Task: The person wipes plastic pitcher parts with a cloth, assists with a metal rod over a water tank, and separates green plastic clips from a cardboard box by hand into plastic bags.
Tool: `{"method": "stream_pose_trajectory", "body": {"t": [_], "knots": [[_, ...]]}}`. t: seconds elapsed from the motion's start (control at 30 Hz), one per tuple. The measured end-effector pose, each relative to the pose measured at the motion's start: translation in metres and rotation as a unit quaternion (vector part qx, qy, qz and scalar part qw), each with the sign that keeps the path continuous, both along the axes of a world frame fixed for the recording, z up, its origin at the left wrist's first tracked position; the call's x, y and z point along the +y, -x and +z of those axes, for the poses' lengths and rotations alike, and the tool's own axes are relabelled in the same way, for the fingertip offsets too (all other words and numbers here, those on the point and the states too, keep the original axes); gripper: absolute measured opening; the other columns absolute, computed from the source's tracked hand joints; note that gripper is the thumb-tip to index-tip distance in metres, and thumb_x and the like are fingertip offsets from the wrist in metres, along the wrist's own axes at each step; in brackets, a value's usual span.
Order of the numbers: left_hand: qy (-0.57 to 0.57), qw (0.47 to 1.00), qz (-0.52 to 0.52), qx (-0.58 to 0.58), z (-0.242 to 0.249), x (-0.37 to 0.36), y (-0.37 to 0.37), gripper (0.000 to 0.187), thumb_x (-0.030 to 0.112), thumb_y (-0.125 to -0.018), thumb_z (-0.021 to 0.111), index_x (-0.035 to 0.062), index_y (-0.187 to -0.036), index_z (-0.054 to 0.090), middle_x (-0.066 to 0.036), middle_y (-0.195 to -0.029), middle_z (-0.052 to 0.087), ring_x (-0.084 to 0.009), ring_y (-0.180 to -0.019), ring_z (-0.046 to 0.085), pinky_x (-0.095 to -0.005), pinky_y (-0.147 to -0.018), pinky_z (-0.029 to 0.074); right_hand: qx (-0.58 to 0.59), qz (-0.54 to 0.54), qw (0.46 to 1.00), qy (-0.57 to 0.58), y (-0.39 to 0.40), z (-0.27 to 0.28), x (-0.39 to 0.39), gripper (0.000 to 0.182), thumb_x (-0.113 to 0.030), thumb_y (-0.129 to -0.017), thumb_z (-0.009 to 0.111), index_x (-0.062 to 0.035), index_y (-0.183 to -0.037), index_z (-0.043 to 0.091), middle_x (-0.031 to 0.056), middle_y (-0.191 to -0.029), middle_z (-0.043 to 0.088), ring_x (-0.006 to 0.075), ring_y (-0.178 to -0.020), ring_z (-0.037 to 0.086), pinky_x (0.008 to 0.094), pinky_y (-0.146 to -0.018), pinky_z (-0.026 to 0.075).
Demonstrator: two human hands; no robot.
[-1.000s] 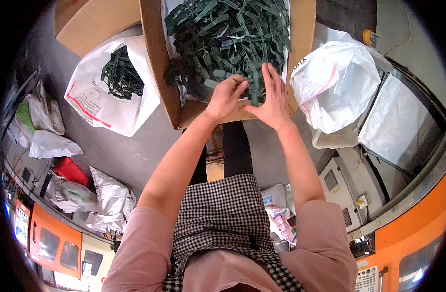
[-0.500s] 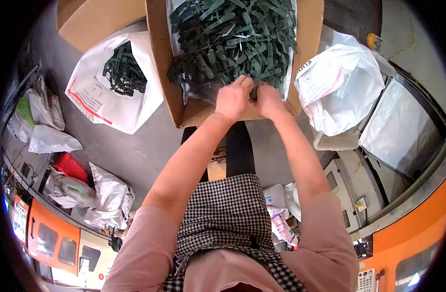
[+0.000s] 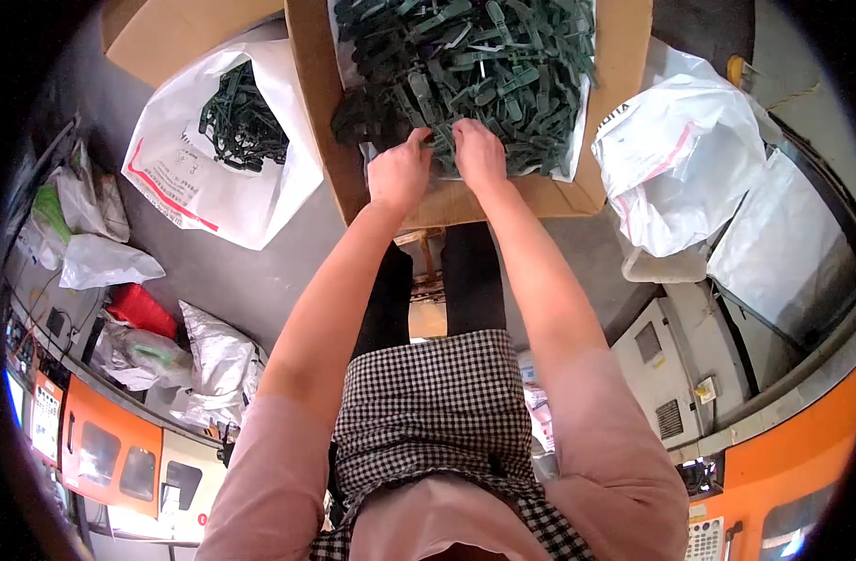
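Observation:
A cardboard box (image 3: 540,198) lined with white plastic holds a heap of dark green plastic parts (image 3: 493,84). Over the near edge of the heap is my left hand (image 3: 399,172), its fingers bent in a pinch at a dark piece too small to make out. My right hand (image 3: 479,152) lies just right of it, a narrow gap apart, with its fingers closed and pointing into the parts. Whatever the right fingers hold is hidden among the green pieces.
Left of the box stands a white sack (image 3: 166,178) with dark parts inside. Another white sack (image 3: 676,168) stands at the right, beside a grey cabinet (image 3: 657,369). Silver bags (image 3: 213,355) lie at lower left. Orange machines (image 3: 110,444) flank both lower sides.
My hands have moved apart slightly; the left has shifted left and the right left and up. The dark piece between them no longer shows clearly. The view has shifted a little.

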State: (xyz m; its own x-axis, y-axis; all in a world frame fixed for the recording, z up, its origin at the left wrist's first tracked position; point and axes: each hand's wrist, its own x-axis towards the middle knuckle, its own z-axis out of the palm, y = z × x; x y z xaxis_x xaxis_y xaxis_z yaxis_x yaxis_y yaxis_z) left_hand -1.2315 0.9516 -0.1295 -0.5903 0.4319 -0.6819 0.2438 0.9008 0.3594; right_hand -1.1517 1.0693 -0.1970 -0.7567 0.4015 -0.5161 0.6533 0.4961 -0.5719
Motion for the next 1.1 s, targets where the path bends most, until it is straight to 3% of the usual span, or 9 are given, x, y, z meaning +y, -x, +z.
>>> {"method": "stream_pose_trajectory", "body": {"t": [0.2,0.33,0.37,0.53,0.6,0.67,0.93,1.07,1.1], "knots": [[-0.133,0.987,-0.073,-0.049,0.008,0.041,-0.008,0.036,0.017,-0.083,0.060,0.0199,-0.119,0.053,-0.014,-0.077,0.065,-0.0340,-0.074,0.064,-0.0434,-0.061,0.049,0.198,0.077,0.976,-0.035,-0.019,0.102,0.036,0.007,-0.007,-0.085,0.057,-0.0046,-0.091,0.060,0.0099,-0.088,0.063,0.0315,-0.078,0.061,0.0382,-0.069,0.050],[-0.159,0.986,-0.037,-0.010,0.019,0.062,-0.014,0.023,0.016,-0.087,0.056,0.0103,-0.110,0.057,-0.012,-0.070,0.063,-0.0290,-0.066,0.063,-0.0403,-0.057,0.046,0.231,0.016,0.972,-0.026,-0.023,0.123,0.063,0.065,-0.030,-0.077,0.072,-0.0089,-0.130,0.041,0.0129,-0.126,0.049,0.0315,-0.116,0.047,0.0452,-0.097,0.038],[-0.219,0.957,0.133,-0.138,0.024,0.067,-0.011,0.020,0.019,-0.092,0.051,0.0068,-0.106,0.059,-0.008,-0.066,0.060,-0.0228,-0.059,0.058,-0.0359,-0.053,0.043,0.164,0.054,0.985,0.013,-0.030,0.115,0.072,0.106,-0.038,-0.064,0.081,-0.0134,-0.145,0.017,0.0141,-0.141,0.033,0.0326,-0.130,0.032,0.0481,-0.106,0.028],[-0.281,0.692,0.479,-0.462,0.053,0.066,0.013,0.043,0.039,-0.100,0.035,0.0044,-0.092,0.058,0.005,-0.051,0.032,-0.0069,-0.044,0.025,-0.0247,-0.043,0.025,0.097,0.101,0.990,-0.017,-0.027,0.110,0.084,0.117,-0.029,-0.056,0.085,-0.0114,-0.146,0.013,0.0146,-0.144,0.031,0.0358,-0.130,0.032,0.0437,-0.107,0.030],[-0.285,0.641,0.500,-0.507,0.047,0.058,0.006,0.038,0.039,-0.100,0.036,0.0092,-0.085,0.055,0.007,-0.048,0.031,-0.0066,-0.043,0.026,-0.0230,-0.041,0.025,0.107,0.088,0.989,0.051,-0.022,0.100,0.082,0.123,-0.027,-0.054,0.086,-0.0164,-0.148,0.006,0.0135,-0.142,0.033,0.0343,-0.129,0.033,0.0458,-0.108,0.027],[-0.358,0.467,0.513,-0.625,0.045,0.053,0.002,0.036,0.039,-0.099,0.037,0.0114,-0.081,0.052,0.008,-0.045,0.031,-0.0068,-0.042,0.028,-0.0228,-0.041,0.026,0.127,0.062,0.987,0.078,-0.018,0.091,0.082,0.120,-0.016,-0.053,0.084,-0.0194,-0.148,0.011,0.0125,-0.141,0.035,0.0333,-0.128,0.036,0.0441,-0.107,0.029],[-0.380,0.355,0.464,-0.717,0.034,0.036,-0.009,0.034,0.036,-0.100,0.036,0.0123,-0.084,0.054,0.008,-0.046,0.035,-0.0071,-0.042,0.031,-0.0241,-0.043,0.030,0.149,0.049,0.976,0.153,-0.019,0.089,0.079,0.100,-0.005,-0.056,0.078,-0.0258,-0.142,0.031,0.0090,-0.130,0.048,0.0299,-0.114,0.051,0.0374,-0.094,0.044],[-0.310,0.513,0.514,-0.614,0.059,0.044,0.009,0.036,0.036,-0.100,0.038,0.0085,-0.091,0.058,0.006,-0.049,0.039,-0.0071,-0.043,0.032,-0.0246,-0.045,0.031,0.095,0.122,0.988,-0.011,-0.021,0.103,0.081,0.068,-0.010,-0.061,0.076,-0.0161,-0.124,0.052,0.0091,-0.106,0.062,0.0282,-0.095,0.061,0.0362,-0.080,0.051],[-0.265,0.678,0.478,-0.491,0.063,0.048,0.010,0.036,0.035,-0.100,0.040,0.0063,-0.094,0.060,0.005,-0.051,0.042,-0.0069,-0.045,0.035,-0.0245,-0.045,0.031,0.094,0.122,0.988,-0.012,-0.019,0.108,0.081,0.068,-0.010,-0.061,0.076,-0.0161,-0.124,0.052,0.0091,-0.106,0.062,0.0282,-0.095,0.061,0.0362,-0.080,0.051]]}}
